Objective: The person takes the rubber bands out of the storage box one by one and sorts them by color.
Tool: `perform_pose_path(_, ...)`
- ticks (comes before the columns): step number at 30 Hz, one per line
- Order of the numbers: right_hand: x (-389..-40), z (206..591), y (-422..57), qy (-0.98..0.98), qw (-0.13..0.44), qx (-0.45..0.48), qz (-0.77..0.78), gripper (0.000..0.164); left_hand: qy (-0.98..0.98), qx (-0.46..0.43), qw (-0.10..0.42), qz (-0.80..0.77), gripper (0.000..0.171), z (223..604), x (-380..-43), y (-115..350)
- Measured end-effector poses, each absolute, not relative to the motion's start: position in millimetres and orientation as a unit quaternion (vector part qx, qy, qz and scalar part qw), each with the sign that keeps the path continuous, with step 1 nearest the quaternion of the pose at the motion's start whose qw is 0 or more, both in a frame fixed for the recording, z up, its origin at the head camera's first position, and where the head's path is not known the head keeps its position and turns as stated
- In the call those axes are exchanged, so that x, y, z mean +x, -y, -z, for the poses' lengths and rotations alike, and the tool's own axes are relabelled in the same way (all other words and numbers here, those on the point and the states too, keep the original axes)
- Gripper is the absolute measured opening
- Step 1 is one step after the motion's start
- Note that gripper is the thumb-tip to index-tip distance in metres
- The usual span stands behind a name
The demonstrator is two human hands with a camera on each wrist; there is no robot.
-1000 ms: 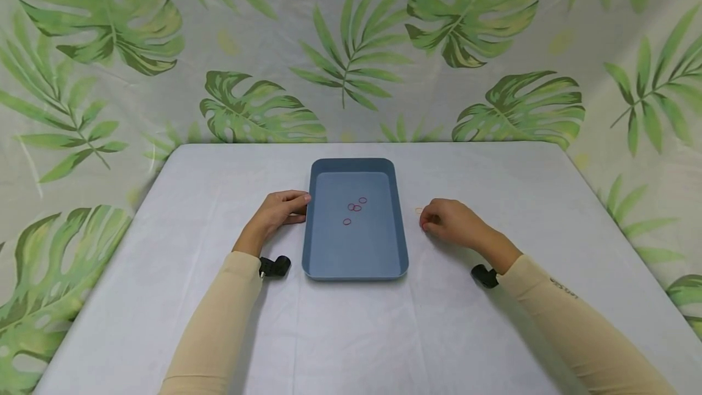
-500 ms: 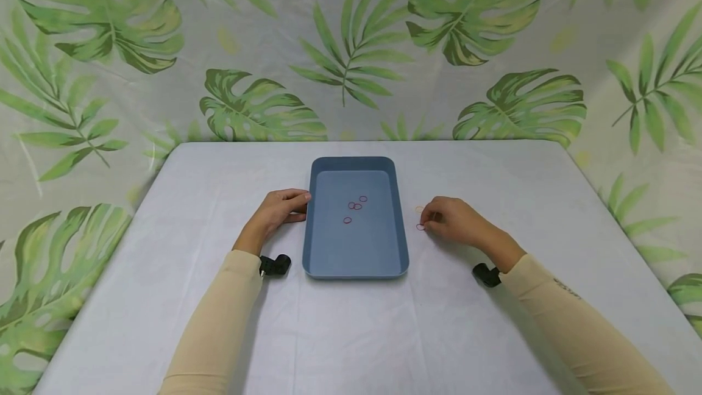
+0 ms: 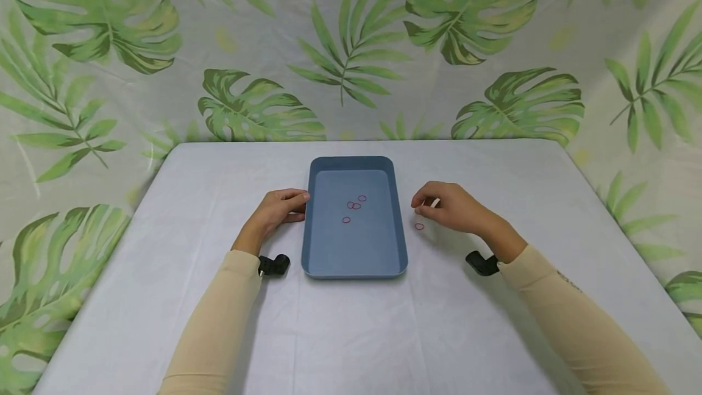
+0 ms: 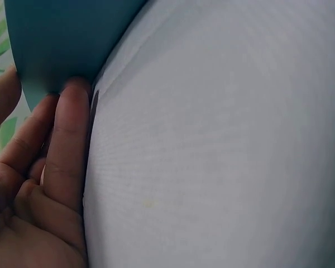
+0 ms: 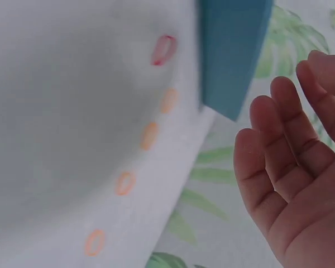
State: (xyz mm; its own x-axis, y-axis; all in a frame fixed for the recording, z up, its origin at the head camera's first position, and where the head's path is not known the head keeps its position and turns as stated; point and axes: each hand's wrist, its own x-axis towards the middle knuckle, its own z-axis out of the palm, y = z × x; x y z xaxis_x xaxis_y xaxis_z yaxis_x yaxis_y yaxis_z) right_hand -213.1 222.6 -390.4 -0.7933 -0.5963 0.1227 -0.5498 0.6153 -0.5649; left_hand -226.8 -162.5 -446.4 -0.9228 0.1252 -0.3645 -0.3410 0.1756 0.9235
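A blue rectangular tray (image 3: pixel 356 249) lies on the table with several thin red rings (image 3: pixel 346 220) on its floor. My left hand (image 3: pixel 276 209) touches the tray's left side; in the left wrist view its extended fingers (image 4: pixel 70 139) rest against the outer wall. To the right of the tray, my right hand (image 3: pixel 452 206) hovers over the table, its fingers loosely bent and holding nothing. A single red ring (image 3: pixel 419 226) lies just below its fingertips. In the right wrist view, several orange rings (image 5: pixel 124 183) line up beyond that red ring (image 5: pixel 164 50); the hand hides them in the head view.
A white cloth (image 3: pixel 351 334) covers the table. Behind its far edge hangs a curtain with green leaf prints (image 3: pixel 351 60). A black wrist camera (image 3: pixel 274 265) sits on the left wrist and another black camera (image 3: pixel 481 263) on the right.
The red ring at my right fingertips now lies free on the table. My right hand has lifted and shifted slightly away from me, covering the orange ring seen before. My left hand stays put.
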Motion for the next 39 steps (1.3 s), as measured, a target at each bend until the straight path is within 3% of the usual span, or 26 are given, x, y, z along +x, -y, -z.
perform_pose_path(19,-248.6,348.0,-165.0,-0.891,0.047,-0.334,0.303,0.014,-0.737,-0.072,0.177,-0.648,0.045,446.4,-225.5,164.0)
perform_pose_path(28,-265.6,367.0,-131.5,-0.907,0.089,-0.320,0.257,0.017,-0.734,-0.067,0.181,-0.652,0.046,445.4,-225.3,160.5)
perform_pose_path(39,-284.4,398.2,-111.0,-0.927,0.096,-0.304,0.199,0.014,-0.735,-0.070,0.183,-0.649,0.046,445.9,-227.3,162.8)
